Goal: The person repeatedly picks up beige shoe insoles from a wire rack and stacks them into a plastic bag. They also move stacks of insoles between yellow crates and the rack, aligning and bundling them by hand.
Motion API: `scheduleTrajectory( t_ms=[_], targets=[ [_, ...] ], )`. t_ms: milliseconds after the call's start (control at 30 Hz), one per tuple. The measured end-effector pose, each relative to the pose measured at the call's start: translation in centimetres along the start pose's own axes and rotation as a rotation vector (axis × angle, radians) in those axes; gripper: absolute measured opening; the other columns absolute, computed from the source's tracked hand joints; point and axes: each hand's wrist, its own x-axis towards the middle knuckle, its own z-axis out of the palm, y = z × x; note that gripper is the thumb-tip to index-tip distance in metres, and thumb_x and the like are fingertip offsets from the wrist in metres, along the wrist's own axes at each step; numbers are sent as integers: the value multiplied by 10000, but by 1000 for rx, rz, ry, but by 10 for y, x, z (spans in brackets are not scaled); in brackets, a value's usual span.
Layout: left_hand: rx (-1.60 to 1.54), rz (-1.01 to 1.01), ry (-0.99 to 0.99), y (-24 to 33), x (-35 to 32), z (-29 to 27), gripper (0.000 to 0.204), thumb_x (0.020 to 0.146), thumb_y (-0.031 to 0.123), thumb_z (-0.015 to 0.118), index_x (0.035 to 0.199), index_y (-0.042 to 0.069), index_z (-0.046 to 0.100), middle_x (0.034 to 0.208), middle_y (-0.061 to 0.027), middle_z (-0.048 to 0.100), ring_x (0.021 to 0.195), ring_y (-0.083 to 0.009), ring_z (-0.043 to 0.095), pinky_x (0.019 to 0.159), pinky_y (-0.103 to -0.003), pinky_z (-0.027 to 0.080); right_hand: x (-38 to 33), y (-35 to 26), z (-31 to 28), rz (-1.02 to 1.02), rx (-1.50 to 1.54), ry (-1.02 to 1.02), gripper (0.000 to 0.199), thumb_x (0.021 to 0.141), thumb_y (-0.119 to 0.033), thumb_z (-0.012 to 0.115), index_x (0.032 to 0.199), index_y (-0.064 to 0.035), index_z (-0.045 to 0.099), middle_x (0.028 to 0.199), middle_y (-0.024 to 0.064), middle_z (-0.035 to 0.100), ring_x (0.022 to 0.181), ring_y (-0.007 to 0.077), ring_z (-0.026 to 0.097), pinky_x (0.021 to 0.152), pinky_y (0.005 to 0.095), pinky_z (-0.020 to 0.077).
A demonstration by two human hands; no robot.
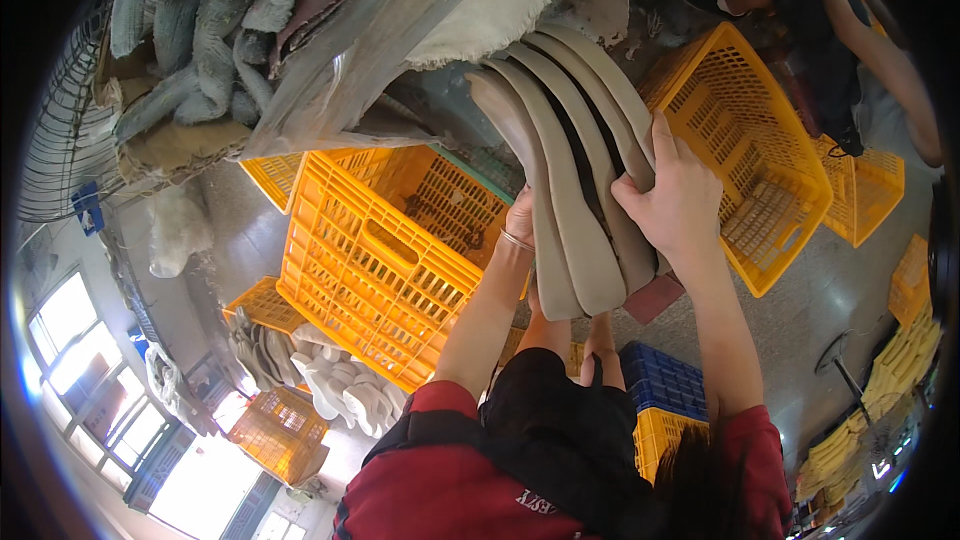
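Observation:
Between my two hands is a stack of several long beige-grey shoe soles (pixel 552 195), set side by side, with dark gaps between some of them. My left hand (pixel 519 216) grips the stack's left side; its fingers are mostly hidden behind the soles. On the other side, my right hand (pixel 675 190) is closed on the right edge, thumb on the near face and a finger stretched along the outer sole. The far ends of the soles reach toward a pale frayed cloth (pixel 500 5).
A large yellow crate (pixel 375 260) stands left of the soles, another yellow crate (pixel 790 140) to the right. Grey work gloves (pixel 210 60) are heaped at upper left. White soles (pixel 350 380) lie at lower left. Another person's arm (pixel 880 50) shows at upper right.

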Motion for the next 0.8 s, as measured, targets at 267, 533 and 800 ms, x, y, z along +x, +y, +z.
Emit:
scheduleTrajectory(
  t_ms=[267, 533, 800],
  targets=[
    [-80, -75, -185, 6, 7, 2, 636, 770, 176, 771, 1326, 0, 516, 1196, -139, 649, 1030, -255, 666, 910, -385, 555, 15, -11, -8, -178, 27, -153, 876, 743, -457, 701, 1307, 159, 435, 924, 232, 640, 809, 368, 660, 710, 428, 540],
    [43, 46, -253, 40, 28, 2, 647, 759, 170, 778, 1326, -1, 516, 1197, -137, 649, 1041, -258, 662, 923, -391, 547, 109, -59, -8, -270, -139, -454, 916, 800, -724, 555, 1106, 139, 590, 876, 277, 662, 883, 379, 677, 806, 428, 539],
    [119, 195, -273, 73, 63, 9, 658, 748, 163, 785, 1326, -1, 516, 1199, -136, 649, 1052, -260, 657, 936, -397, 539, 159, -52, 32, -349, -136, -320, 778, 844, -736, 464, 880, -5, 730, 894, 172, 711, 896, 321, 689, 799, 432, 540]
  ],
)
